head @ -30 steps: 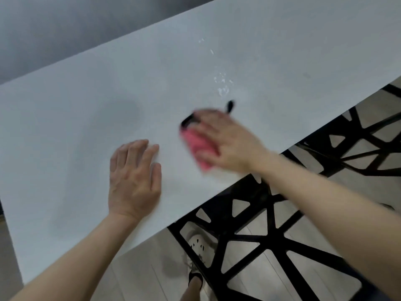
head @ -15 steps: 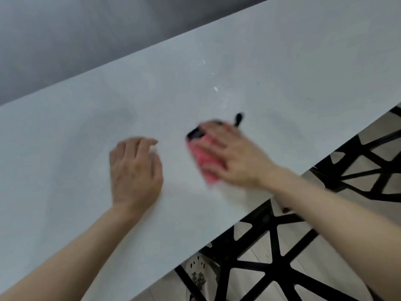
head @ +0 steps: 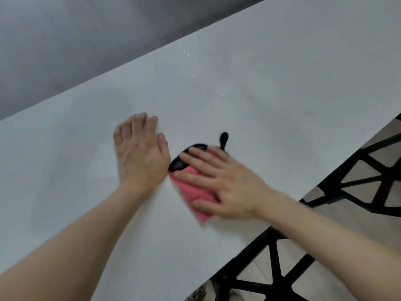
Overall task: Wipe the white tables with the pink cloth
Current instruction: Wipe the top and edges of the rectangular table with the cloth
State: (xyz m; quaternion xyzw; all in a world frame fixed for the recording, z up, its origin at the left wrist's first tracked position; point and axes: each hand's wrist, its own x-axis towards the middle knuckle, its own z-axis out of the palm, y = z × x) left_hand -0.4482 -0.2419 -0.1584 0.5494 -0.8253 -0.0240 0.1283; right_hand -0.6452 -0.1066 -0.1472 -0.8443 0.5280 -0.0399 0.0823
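Smooth matte white surface point(head: 282, 61), with a black triangle-lattice frame point(head: 275, 263) below its near edge. Left hand point(head: 141, 153) lies flat, fingers straight. Right hand point(head: 225, 183) presses spread fingers on the soft, black-trimmed pink cloth point(head: 193, 192) near that edge. Tiny shiny droplets point(head: 187, 55) farther back.
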